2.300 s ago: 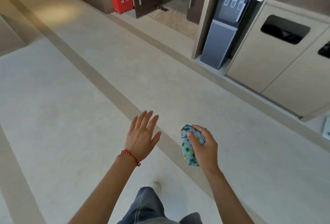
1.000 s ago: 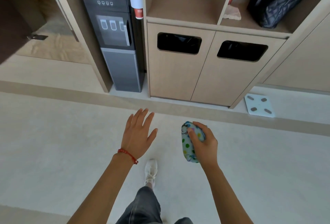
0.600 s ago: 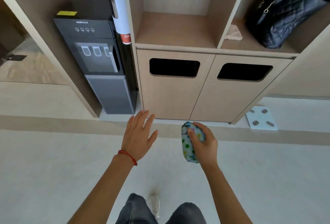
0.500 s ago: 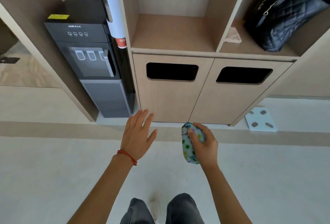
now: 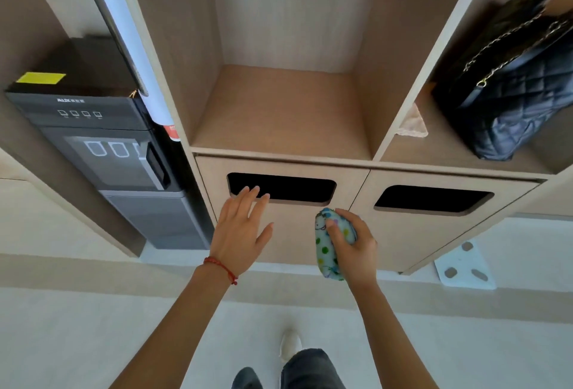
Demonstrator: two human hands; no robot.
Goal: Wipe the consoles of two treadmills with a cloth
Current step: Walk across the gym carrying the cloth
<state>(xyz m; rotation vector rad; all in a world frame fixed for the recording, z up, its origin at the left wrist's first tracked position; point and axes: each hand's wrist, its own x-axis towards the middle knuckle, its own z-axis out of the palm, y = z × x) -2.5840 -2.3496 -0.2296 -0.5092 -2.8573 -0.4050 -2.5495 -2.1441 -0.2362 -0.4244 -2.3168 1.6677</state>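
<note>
Wooden shelf unit (image 5: 288, 159) fills the view beyond both sets of fingertips, two slotted bin doors below. Dark water dispenser (image 5: 102, 153) stands left of the left fingers. Black quilted handbag (image 5: 514, 94) sits in the compartment up-right of the right fingers. Left hand (image 5: 238, 233) is empty, fingers straight and spread, tips over the left bin slot (image 5: 297, 187). Right hand (image 5: 353, 246) curls round a bunched polka-dot cloth (image 5: 325, 252), long axis roughly vertical, top end pointing toward the shelf, just left of the gripping fingers.
</note>
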